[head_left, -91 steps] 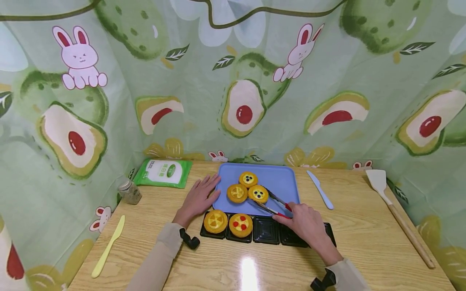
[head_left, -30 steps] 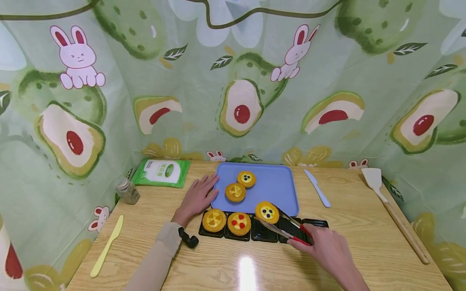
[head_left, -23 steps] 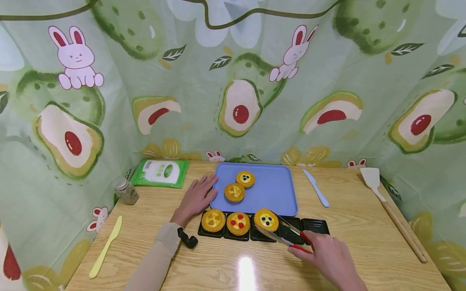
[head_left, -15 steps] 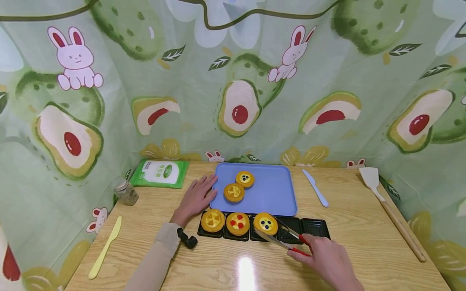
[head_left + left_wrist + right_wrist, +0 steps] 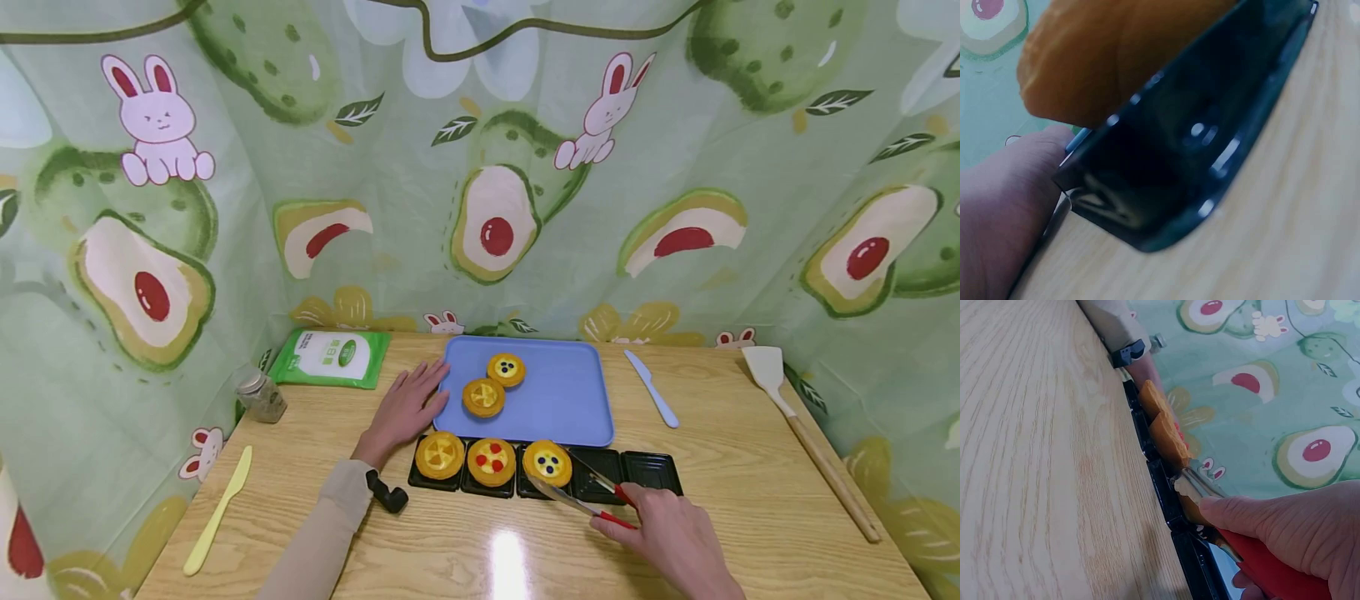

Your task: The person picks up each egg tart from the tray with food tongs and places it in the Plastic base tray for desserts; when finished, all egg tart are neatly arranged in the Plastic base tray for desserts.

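Gripping tongs [image 5: 617, 520], right fingers [image 5: 643, 498] are clamped, left fingers [image 5: 426, 383] straight; three near cups [image 5: 491, 492] are tart-filled, two far tarts [image 5: 483, 398] unplaced.

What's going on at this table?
A person's right grip holds tongs, straddling a blue-dotted tart at the third black cup from the left. The two cups left of it already hold tarts. Two more tarts sit on the blue tray, with the left grip lying at its edge.

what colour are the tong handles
Red. The tong handles, gripped by the right hand, show best in the right wrist view.
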Demonstrator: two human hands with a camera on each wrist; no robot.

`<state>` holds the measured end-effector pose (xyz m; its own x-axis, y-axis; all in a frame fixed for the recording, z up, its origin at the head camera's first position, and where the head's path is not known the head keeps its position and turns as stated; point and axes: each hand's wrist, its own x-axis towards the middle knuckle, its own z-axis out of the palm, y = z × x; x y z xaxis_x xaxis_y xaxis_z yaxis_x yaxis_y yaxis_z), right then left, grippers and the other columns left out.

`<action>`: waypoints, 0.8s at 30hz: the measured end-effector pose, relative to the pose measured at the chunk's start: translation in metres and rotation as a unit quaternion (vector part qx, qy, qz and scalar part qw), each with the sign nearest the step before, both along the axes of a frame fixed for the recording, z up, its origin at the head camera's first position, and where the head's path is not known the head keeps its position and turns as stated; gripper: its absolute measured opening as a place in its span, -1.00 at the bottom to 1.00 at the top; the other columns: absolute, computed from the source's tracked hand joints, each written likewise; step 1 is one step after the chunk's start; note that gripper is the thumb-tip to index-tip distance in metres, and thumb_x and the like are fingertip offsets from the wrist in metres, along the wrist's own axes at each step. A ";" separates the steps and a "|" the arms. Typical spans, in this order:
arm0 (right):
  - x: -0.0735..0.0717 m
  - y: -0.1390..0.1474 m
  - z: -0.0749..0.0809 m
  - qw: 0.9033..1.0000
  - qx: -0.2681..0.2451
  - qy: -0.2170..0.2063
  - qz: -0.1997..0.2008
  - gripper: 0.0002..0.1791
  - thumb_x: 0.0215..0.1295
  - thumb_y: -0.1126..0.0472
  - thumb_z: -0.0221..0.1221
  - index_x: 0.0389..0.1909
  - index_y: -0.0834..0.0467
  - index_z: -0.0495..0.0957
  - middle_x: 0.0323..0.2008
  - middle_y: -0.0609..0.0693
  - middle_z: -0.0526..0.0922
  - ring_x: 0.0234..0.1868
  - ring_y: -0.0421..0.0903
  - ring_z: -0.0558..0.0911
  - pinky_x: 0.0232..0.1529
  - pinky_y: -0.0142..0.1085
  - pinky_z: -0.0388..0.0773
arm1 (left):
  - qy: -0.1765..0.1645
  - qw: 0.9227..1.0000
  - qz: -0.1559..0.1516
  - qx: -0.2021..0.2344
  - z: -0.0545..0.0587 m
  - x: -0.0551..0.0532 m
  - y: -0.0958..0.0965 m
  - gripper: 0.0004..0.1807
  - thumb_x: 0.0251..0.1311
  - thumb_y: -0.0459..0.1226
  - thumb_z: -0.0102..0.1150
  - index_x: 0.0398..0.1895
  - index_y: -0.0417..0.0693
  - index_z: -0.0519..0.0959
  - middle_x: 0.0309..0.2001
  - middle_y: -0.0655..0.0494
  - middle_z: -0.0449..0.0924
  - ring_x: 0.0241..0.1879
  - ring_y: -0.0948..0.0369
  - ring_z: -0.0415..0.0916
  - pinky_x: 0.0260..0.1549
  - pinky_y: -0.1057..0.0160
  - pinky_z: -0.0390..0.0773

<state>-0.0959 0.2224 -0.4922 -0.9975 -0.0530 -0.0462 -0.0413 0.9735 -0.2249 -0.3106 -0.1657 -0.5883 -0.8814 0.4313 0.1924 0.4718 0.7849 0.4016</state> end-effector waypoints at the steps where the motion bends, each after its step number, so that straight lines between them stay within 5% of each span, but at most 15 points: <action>1: 0.000 0.000 0.000 1.000 0.001 0.001 0.001 -0.32 0.04 -0.42 0.44 -0.15 0.10 0.74 -0.70 -0.17 0.31 -0.67 -0.18 0.25 -0.59 -0.34 0.01 | -0.001 1.000 0.000 0.000 0.000 0.000 0.000 -0.31 0.60 0.18 -0.19 0.68 0.24 0.14 0.66 0.24 0.07 0.65 0.04 -0.05 0.58 -0.16 -0.08; 24: 0.003 0.005 0.005 1.000 -0.027 -0.004 -0.015 -0.24 -0.03 -0.53 0.40 -0.22 0.11 0.67 -0.68 -0.14 0.34 -0.62 -0.15 0.32 -0.63 -0.27 0.18 | -0.002 1.000 0.001 0.003 0.002 0.000 0.001 -0.31 0.60 0.16 -0.16 0.68 0.22 0.14 0.65 0.23 0.08 0.65 0.02 -0.04 0.58 -0.18 -0.08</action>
